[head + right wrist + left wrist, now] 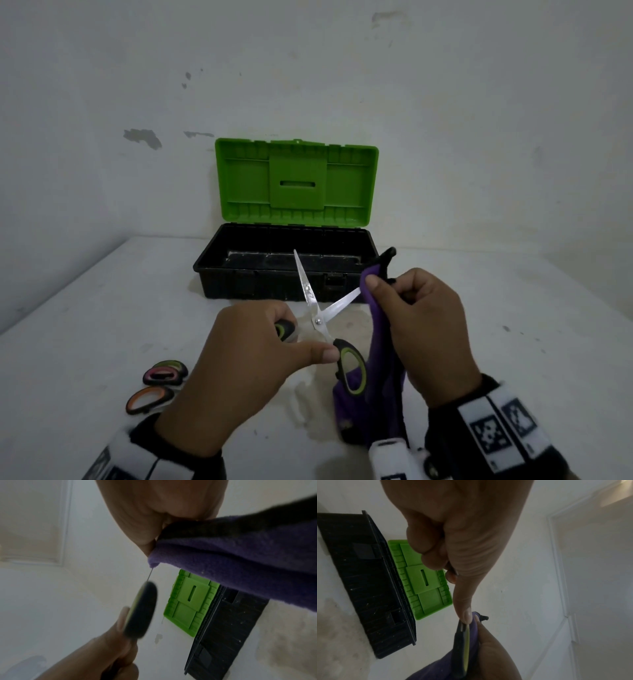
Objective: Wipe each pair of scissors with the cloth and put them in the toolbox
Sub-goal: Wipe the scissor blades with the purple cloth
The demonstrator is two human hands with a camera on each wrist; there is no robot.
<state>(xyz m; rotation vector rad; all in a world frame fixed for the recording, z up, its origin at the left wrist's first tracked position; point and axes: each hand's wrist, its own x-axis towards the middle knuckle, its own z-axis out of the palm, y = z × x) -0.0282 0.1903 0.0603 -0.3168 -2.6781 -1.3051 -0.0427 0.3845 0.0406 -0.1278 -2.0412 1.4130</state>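
Left hand (239, 363) grips green-handled scissors (320, 320), blades spread apart, just near of open toolbox (205, 267). Right hand (428, 329) pinches purple cloth (380, 342) around right blade.

Your way into the toolbox is partly barred by the open blades.

Between you and the toolbox (239, 274) at frame centre, the spread scissors (317, 310) point up across its front wall; its upright lid (296, 181) closes off the back. Two more scissor handles (156, 389) lie at lower left. The table (102, 308) lies bare at left of the box, and at right beyond the hanging cloth (380, 342).
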